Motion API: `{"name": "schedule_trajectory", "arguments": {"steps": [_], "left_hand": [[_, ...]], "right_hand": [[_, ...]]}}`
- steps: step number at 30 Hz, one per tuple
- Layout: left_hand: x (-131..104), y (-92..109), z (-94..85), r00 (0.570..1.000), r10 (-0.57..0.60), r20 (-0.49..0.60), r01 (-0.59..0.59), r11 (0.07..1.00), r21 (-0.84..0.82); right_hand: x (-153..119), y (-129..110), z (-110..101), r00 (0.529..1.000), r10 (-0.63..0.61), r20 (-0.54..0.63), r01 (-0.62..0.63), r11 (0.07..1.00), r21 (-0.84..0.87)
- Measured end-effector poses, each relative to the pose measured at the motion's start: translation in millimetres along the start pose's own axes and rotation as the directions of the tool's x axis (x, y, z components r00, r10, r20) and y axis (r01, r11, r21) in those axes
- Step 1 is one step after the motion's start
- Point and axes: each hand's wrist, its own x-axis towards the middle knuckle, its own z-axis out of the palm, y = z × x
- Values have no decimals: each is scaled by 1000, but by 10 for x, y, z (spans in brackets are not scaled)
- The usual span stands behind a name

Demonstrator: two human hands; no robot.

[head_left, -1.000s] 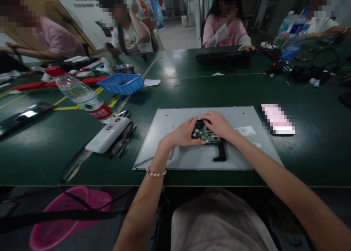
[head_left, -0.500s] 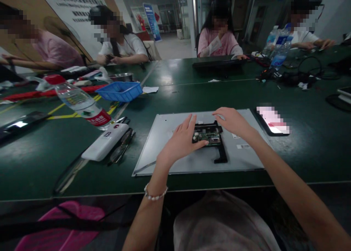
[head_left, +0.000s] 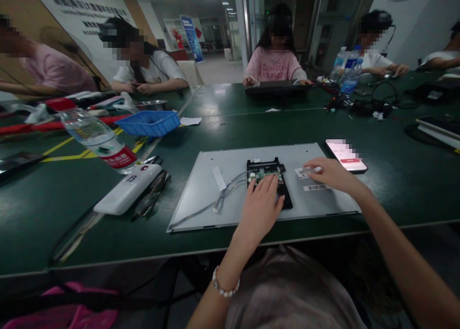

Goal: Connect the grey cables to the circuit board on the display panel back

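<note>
A flat pale metal panel (head_left: 230, 209), the back of a display by its look, lies on the green table before me. On it sits a black plastic frame (head_left: 286, 195) with a green circuit board (head_left: 264, 175) in it. My left hand (head_left: 259, 204) rests over the board and frame, fingers stretched out and holding nothing. To the right, my right hand (head_left: 328, 173) is closed in a pinch just above the printed labels (head_left: 316, 187); what its fingertips hold, if anything, is unclear. Grey cables (head_left: 215, 200) run from the board to the panel's left corner.
Left of the panel are a white power bank (head_left: 127, 190), glasses (head_left: 153, 195) and a tilted-looking water bottle (head_left: 97, 137). Behind them stands a blue tray (head_left: 149, 123). A lit phone (head_left: 347, 156) lies beyond my right hand. Several people sit around the table.
My left hand has moved right and nearer, onto the board, uncovering the cables. My right hand has moved away from the frame to the labels, its fingers now pinched.
</note>
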Motion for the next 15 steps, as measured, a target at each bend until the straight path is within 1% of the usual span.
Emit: {"name": "schedule_trajectory", "arguments": {"steps": [4,7,11,15], "left_hand": [[-33,15,60,999,-3,-31,3,1000,-4],[-55,45,103,998,-16,-61,16,1000,2],[-77,74,137,996,-16,-85,18,1000,19],[-81,75,141,996,-6,-92,9,1000,30]], "right_hand": [[68,78,82,1000,24,1,-24,999,38],[89,88,103,999,30,12,-30,998,47],[111,78,55,999,37,34,-39,997,59],[174,94,-7,998,38,49,-38,999,5]]}}
